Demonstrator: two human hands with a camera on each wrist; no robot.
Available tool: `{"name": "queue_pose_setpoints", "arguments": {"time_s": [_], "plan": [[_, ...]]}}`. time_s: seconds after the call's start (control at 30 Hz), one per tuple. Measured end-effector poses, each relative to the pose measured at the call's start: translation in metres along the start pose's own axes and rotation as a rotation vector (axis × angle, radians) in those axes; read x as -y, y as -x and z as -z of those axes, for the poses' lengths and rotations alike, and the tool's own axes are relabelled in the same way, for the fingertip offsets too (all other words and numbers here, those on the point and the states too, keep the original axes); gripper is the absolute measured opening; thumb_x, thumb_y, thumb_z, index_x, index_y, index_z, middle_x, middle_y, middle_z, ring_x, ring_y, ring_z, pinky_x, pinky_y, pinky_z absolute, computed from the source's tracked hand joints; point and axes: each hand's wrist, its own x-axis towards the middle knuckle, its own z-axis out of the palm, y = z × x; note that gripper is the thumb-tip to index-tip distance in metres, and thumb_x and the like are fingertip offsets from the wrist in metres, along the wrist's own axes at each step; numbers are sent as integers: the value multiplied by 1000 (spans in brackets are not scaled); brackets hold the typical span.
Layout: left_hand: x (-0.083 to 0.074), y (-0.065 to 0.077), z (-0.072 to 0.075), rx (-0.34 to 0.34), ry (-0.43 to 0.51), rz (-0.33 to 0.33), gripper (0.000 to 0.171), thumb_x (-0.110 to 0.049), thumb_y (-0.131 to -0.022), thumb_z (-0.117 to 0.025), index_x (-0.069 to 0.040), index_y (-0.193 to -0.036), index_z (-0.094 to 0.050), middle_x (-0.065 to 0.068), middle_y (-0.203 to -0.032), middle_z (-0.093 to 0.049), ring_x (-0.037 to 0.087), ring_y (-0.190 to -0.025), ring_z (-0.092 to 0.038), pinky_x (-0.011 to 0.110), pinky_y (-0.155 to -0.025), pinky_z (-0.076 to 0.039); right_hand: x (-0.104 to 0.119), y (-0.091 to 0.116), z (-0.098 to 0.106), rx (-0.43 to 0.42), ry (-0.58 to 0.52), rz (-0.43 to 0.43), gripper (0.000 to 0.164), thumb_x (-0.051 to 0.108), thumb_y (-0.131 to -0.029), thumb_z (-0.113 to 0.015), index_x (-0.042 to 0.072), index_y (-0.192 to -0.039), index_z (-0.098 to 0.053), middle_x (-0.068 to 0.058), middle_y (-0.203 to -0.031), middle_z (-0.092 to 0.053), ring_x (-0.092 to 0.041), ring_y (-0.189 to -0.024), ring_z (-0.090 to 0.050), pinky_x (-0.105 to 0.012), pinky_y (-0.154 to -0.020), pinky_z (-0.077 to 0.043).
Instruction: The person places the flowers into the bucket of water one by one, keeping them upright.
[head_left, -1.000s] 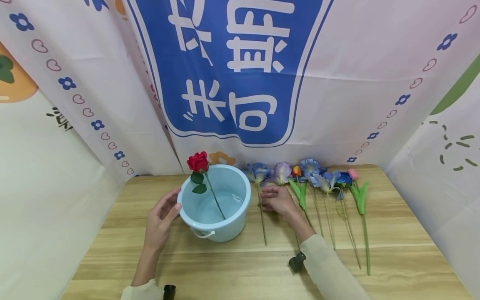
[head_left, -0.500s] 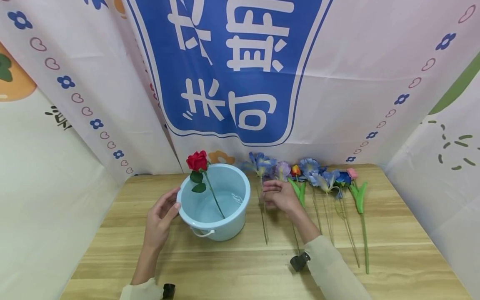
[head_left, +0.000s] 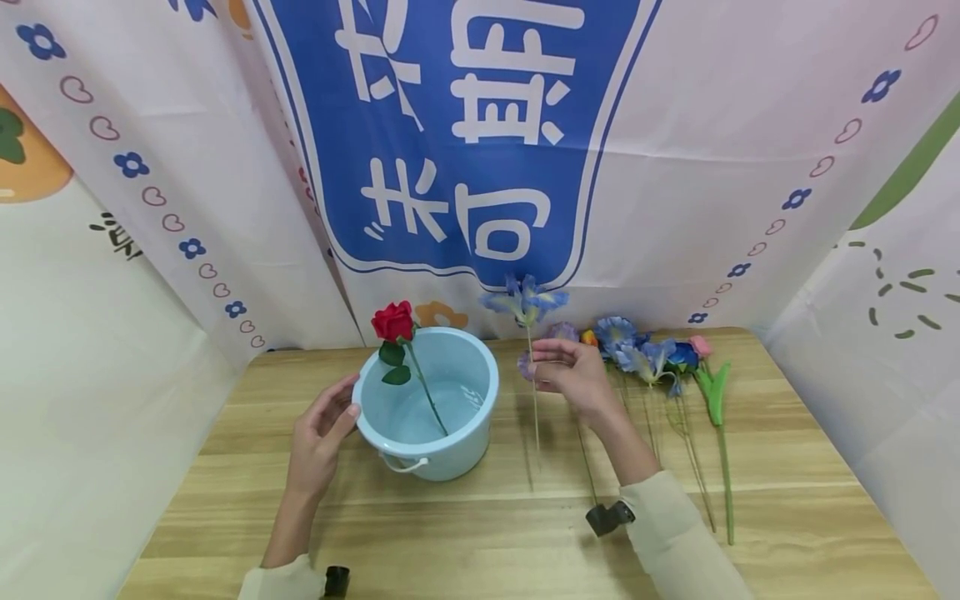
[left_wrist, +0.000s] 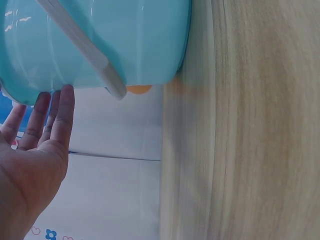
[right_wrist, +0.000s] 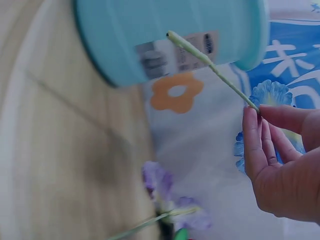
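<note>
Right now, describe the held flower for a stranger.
Start at the light-blue bucket on the table. Right of it in the head view, the right hand pinches a blue flower by its stem. Unlike the other blue flowers, this one is held up, off the table.

The head view is bright, shadows soft on the table [head_left: 465,550] (blurred in the right-wrist view).

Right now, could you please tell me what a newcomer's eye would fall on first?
Probably the large blue panel on the backdrop. Below it, a red rose leans in the light-blue bucket, and beside that the right hand holds a blue flower by its stem.
</note>
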Motion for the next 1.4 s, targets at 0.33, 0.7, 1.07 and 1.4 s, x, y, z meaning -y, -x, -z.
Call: {"name": "queue_pose_setpoints", "arguments": {"time_s": [0.33,0.7,1.07,1.4], "plan": [[1,0,0,-6,19,2,41,2,-107,-59,8,-147,-57,-15,-134,-68,-1,-124,-66,11,-107,-53,36,9,-6,38,-22,92,41,0,-95,-75,-2,-135,-69,-18,-123,-70,-28,-98,-76,-34,-81,-70],[1,0,1,-9,31,-3,41,3,-106,-58,11,-147,-56,-15,-133,-69,-1,-123,-67,11,-105,-54,75,8,-26,57,-40,130,40,2,-95,-78,4,-134,-70,-16,-122,-71,-17,-97,-76,-33,-86,-69],[3,0,1,-12,38,-6,41,4,-106,-59,10,-146,-56,-15,-133,-70,-1,-123,-67,11,-105,-55,95,3,-47,106,-52,199,39,0,-94,-78,2,-133,-71,-15,-119,-72,-23,-102,-75,-40,-89,-70],[4,0,1,-9,22,-14,41,4,-106,-59,10,-146,-57,-17,-135,-69,-3,-125,-66,11,-107,-53,98,-4,-67,84,-127,229,38,-4,-94,-77,-1,-131,-71,-21,-119,-72,-16,-92,-76,-34,-82,-70]]}}
